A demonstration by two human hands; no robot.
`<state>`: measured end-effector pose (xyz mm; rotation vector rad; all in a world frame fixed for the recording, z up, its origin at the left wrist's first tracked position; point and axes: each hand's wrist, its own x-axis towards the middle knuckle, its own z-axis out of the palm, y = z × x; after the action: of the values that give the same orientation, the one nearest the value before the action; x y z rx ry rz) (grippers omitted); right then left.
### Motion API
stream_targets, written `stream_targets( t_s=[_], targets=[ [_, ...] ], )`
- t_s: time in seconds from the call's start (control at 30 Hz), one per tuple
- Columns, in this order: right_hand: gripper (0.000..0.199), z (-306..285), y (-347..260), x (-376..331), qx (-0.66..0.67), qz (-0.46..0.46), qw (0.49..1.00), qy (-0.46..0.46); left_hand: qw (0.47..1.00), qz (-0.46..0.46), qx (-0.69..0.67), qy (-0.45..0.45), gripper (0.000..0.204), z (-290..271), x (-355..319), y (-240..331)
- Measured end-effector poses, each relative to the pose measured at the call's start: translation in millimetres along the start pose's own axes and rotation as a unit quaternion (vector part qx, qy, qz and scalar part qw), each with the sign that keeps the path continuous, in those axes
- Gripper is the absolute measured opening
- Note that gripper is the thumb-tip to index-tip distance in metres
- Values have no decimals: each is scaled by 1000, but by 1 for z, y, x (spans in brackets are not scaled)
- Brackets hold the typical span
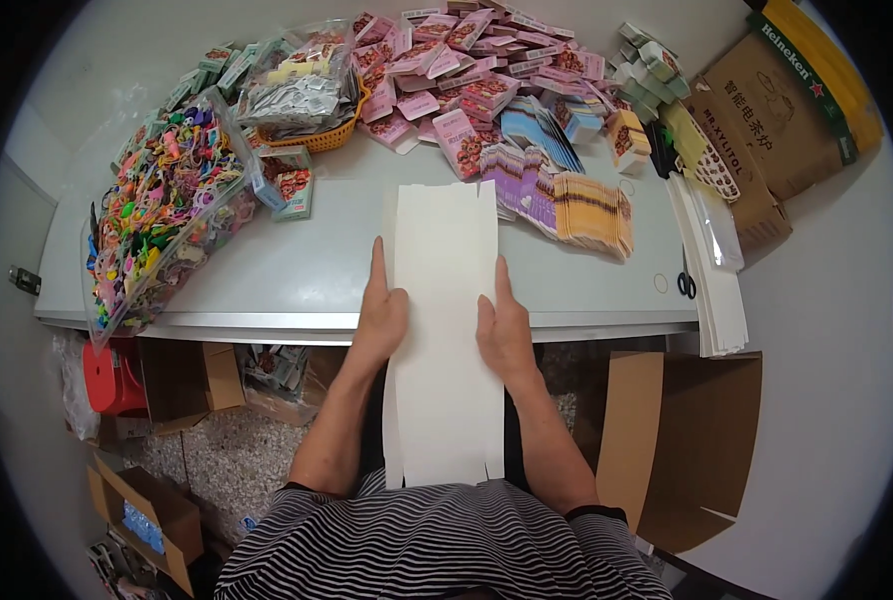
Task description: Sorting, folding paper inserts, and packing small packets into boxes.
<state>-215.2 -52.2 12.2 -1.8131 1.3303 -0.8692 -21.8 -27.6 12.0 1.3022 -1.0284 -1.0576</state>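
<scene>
A long white cardboard piece [445, 340], looking like a flattened carton with small slits at its ends, stretches from over the table edge back to my striped shirt. My left hand [381, 315] grips its left side, the thumb on the front edge and the index finger stretched along it. On the opposite side my right hand [505, 335] grips the right edge in much the same way. Both hands' remaining fingers are partly hidden by the cardboard. Just beyond its far end lie purple packets [519, 185] and a bundle of orange packets [592, 215].
A clear bag of colourful small trinkets [172, 215] stands at the left, beside a yellow basket [332, 135] of packets. Pink boxes [457, 65] pile up at the back. Black scissors [686, 286] and white cardboard sheets [715, 310] lie right. An open carton [632, 440] stands below.
</scene>
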Motion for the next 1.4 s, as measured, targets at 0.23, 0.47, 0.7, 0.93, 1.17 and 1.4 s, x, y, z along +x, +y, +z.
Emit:
stream_targets(
  t_s=[0.23, 0.47, 0.7, 0.93, 1.17, 1.4],
  targets=[
    [63, 6, 3, 3, -35, -19, 999, -37, 991, 3, 130, 40, 66, 10, -3, 7],
    [69, -18, -1, 10, 131, -38, 989, -59, 986, 8, -168, 18, 61, 7, -10, 3],
    [72, -32, 2, 8, 370, 8, 928, -39, 966, -104, -230, -60, 64, 7, -63, 8],
    [71, -27, 13, 6, 326, -30, 944, -26, 853, -242, -437, -151, 71, 0, -81, 9],
    [70, -25, 1, -2, 275, -49, 960, -16, 906, -261, -321, -90, 55, 14, -76, -1],
    [69, -35, 8, -6, 247, -15, 968, -39, 969, -192, -151, -39, 47, 24, -83, -18]
  ],
)
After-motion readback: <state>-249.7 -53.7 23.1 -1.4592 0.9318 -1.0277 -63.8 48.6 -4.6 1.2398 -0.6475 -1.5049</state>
